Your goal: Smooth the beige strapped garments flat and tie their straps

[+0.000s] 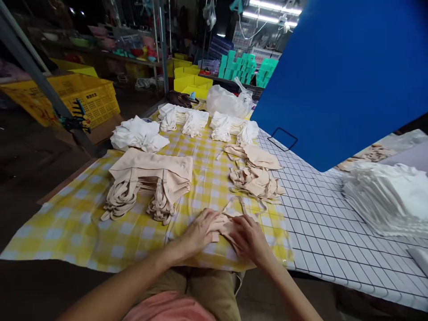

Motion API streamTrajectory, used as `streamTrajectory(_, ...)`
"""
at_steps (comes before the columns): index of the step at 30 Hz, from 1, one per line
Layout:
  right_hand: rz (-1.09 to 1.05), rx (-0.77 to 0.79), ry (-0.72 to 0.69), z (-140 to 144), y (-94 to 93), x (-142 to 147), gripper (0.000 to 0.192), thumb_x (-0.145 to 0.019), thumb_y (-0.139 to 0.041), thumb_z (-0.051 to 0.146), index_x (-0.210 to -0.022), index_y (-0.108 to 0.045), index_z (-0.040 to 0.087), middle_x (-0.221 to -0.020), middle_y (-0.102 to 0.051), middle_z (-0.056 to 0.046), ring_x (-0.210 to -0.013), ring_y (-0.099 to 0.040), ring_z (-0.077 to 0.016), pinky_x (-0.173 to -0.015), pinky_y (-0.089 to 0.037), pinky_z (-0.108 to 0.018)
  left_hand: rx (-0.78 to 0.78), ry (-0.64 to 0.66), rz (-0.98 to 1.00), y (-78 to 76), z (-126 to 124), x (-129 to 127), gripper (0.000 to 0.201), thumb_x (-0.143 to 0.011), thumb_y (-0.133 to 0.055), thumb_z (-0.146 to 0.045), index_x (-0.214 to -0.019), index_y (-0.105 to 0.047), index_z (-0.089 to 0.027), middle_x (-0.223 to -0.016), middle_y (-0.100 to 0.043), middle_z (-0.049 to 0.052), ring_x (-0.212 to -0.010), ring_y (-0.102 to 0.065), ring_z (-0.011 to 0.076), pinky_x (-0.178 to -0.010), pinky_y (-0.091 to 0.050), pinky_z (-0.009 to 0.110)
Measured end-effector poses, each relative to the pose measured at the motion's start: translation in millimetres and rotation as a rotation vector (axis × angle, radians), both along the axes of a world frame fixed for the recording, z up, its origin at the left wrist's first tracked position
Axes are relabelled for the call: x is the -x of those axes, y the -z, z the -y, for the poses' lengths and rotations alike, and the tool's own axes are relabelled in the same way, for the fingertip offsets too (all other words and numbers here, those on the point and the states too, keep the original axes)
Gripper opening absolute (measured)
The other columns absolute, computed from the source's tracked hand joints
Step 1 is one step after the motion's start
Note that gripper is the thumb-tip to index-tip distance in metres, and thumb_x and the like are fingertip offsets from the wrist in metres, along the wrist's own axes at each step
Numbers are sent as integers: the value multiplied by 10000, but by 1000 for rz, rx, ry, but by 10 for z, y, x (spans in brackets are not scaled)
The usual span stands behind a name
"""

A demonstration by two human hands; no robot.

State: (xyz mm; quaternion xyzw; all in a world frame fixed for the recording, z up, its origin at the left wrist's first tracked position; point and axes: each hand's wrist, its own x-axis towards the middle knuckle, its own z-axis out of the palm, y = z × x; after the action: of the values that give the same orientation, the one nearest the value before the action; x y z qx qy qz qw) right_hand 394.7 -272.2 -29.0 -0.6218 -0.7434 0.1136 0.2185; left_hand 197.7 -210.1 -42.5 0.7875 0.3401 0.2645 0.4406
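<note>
Hands flat on beige garment (223,224) at near edge of yellow checked cloth (83,223): left hand (197,232) and right hand (249,238) pressing it, fingers spread, nothing clasped. Yellow crate (90,96) bears dark print, unreadable.

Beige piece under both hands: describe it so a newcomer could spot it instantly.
On the yellow checked cloth, look at the near edge. The left hand and right hand press flat on one small beige garment. Unlike the big beige stack and loose beige pile farther back, it lies alone.
</note>
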Motion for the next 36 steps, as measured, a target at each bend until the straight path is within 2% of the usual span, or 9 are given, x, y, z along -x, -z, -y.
streamTrajectory(5, 28, 39, -27, 130, -93, -137, 218, -886, -447, 313, -834, -636, 218, -779, -628, -49, -748, -573, -206, -680, -395, -336, -10, -88, -23, -61, -115, 25, 403, -693, -402, -5, -979, -642, -157, -997, -646, 57, -953, -584, 172, -878, -447, 276)
streamTrajectory(11, -355, -74, 78, 79, -548, -171, 269, -853, -504, 413, -735, -616, 198, -866, -616, -72, -847, -569, -209, -721, -428, -301, 44, -106, 28, -508, -319, 129, 330, -828, -433, -216, -1082, -640, -171, -733, -665, 2, -617, -572, 123, -591, -429, 208)
streamTrajectory(13, -521, -19, 97, 27, -672, -170, 284, -840, -516, 446, -731, -595, 195, -761, -603, -47, -745, -561, -186, -650, -431, -278, 45, -119, 1, -645, -387, 156, 325, -848, -415, -246, -1044, -658, -156, -616, -614, -17, -516, -506, 102, -528, -386, 198)
streamTrajectory(15, -675, 31, 119, -41, -762, -151, 299, -827, -529, 469, -720, -574, 194, -626, -537, -5, -599, -502, -144, -540, -393, -245, 10, -108, 36, -747, -440, 159, 319, -858, -420, -277, -1030, -657, -150, -717, -642, 6, -600, -541, 111, -577, -401, 203)
streamTrajectory(20, -891, 66, 17, -274, -922, 19, 296, -814, -560, 449, -666, -527, 195, -675, -491, 4, -630, -467, -129, -567, -385, -235, -66, 203, 160, -838, -454, 18, 444, -755, -620, -384, -1156, -567, -201, -1130, -594, 51, -1010, -529, 185, -815, -404, 242)
streamTrajectory(23, -1018, 129, -51, -376, -1005, 124, 295, -797, -578, 447, -658, -505, 197, -827, -517, -15, -700, -481, -136, -616, -404, -249, -34, 290, 136, -841, -459, -65, 247, -733, -641, -351, -874, -649, -149, -852, -615, 19, -791, -535, 155, -679, -389, 227)
streamTrajectory(26, -1143, 201, -28, -394, -1040, 116, 284, -760, -628, 431, -666, -486, 203, -792, -513, 4, -633, -450, -113, -564, -379, -234, 148, 368, 150, -887, -532, -20, 292, -717, -650, -396, -645, -588, -119, -601, -478, -32, -575, -422, 90, -528, -296, 203)
streamTrajectory(31, -1046, 355, -66, -347, -1004, -86, 349, -699, -705, 405, -634, -436, 193, -569, -414, 53, -510, -380, -76, -448, -272, -193, 353, 485, 232, -1031, -732, 243, 394, -611, -716, -481, -642, -613, -101, -607, -508, -9, -574, -450, 94, -517, -319, 195)
streamTrajectory(36, -727, 574, -184, -325, -1030, -257, 305, -675, -724, 410, -685, -540, 166, -663, -529, 18, -599, -482, -103, -497, -359, -210, 296, 346, 322, -1184, -875, 485, 455, -651, -659, -557, -632, -622, -104, -583, -510, 4, -567, -459, 99, -514, -339, 201)
